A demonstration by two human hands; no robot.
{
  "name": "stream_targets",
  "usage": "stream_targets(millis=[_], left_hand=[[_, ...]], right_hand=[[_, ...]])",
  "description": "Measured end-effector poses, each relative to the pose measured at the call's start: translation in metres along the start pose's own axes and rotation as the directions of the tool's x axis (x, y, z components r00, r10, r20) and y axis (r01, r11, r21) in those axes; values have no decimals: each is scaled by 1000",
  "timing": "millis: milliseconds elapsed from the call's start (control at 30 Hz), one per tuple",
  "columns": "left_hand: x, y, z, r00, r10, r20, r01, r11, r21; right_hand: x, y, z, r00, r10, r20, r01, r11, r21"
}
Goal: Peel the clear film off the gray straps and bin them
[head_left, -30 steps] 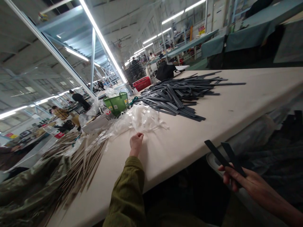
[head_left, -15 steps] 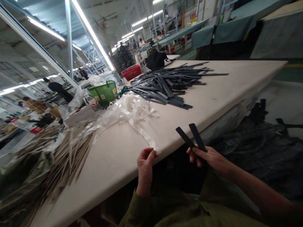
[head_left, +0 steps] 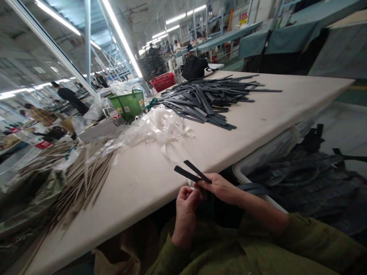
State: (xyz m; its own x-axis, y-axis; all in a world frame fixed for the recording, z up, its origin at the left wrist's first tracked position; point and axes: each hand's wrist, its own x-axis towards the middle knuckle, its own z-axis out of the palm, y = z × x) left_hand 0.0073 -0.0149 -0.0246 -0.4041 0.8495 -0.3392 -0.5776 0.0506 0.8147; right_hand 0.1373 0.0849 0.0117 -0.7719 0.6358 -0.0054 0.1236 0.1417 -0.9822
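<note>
My right hand [head_left: 219, 188] is closed around two flat black strips [head_left: 191, 172] whose ends stick out up and to the left, over the near edge of the white table [head_left: 275, 110]. My left hand [head_left: 185, 200] sits just below them, fingers pinched on a clear plastic strip [head_left: 172, 154] that trails back to a heap of clear plastic strips [head_left: 156, 128]. Both hands almost touch. A large pile of black strips [head_left: 206, 97] lies farther back on the table.
Tan paper strips [head_left: 83, 175] fan over the table's left. A green basket [head_left: 129, 105], a red basket [head_left: 163, 81] and a black bag [head_left: 195, 68] stand behind. A bin of dark straps [head_left: 309, 172] sits on the right below the table. People work in the background at left.
My right hand carried the two black strips leftward to meet my left hand. My left hand pulled a clear plastic strip from the heap back to the table's near edge.
</note>
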Motion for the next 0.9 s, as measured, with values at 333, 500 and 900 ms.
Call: stream_targets(millis=[333,500,900], left_hand=[[2,-9,5,967,-177,184,153,978,139],[10,-2,9,969,-173,178,144,976,163],[21,7,30,972,-225,73,234,960,-156]], right_hand=[[-8,-8,2,981,-182,-73,157,952,-263],[-39,-13,-19,983,50,-177,-65,995,-79],[-132,-3,-18,939,331,-92,-340,935,-105]])
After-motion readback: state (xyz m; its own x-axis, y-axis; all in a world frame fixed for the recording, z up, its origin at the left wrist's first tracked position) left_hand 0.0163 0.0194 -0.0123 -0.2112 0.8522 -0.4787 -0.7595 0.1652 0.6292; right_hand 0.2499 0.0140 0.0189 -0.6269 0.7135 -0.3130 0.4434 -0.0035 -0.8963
